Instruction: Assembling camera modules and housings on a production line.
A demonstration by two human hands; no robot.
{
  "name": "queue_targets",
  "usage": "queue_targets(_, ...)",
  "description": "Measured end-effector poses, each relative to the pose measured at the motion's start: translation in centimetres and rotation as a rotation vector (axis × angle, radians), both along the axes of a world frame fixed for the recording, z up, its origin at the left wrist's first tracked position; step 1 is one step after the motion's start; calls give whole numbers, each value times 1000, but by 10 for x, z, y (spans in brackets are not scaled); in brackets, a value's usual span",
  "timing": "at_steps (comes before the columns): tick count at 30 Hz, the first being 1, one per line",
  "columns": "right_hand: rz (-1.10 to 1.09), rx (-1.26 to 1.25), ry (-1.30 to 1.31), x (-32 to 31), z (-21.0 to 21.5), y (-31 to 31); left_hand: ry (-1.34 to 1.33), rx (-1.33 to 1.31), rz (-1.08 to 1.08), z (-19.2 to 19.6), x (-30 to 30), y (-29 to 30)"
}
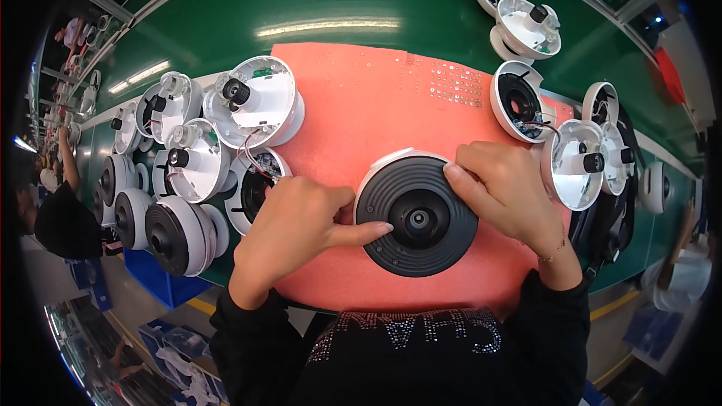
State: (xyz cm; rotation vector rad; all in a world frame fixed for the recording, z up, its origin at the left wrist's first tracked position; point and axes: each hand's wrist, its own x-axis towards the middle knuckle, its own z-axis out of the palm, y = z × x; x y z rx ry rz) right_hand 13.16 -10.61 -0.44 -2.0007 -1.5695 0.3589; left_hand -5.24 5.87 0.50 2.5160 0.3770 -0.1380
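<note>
In front of me, over the salmon-coloured mat [376, 105], is a round white security camera [419, 248] with a black, ridged front ring and a lens at its centre. My left hand [297, 222] grips its left side. The left thumb lies across the black ring toward the lens, and the other fingers curl at the rim, partly hidden. On the upper right edge, my right hand [508, 188] has its thumb pressed to the ring, with its fingers bent around the side. The camera's black face is turned up toward me.
Opened white camera housings [259, 101] with lenses and wires crowd the left side, beside black-faced cameras [167, 237]. More opened housings [577, 169] stand at right and far right on the green table [338, 4]. Small screws [457, 84] dot the mat. A blue bin [162, 278] sits below left; a person [68, 214] is farther left.
</note>
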Motion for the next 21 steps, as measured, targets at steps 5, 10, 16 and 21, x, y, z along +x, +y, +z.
queue_targets(5,-22,227,-300,-15,17,-1,-54,-39,17,-5,-2,1)
queue_targets(10,245,224,-151,-31,19,-6,-52,-20,4,-4,-2,0)
queue_targets(16,533,75,53,-30,30,-3,-118,-13,-17,-7,0,1)
queue_targets(21,394,121,-65,-33,21,-5,-56,-39,11,-2,-1,0)
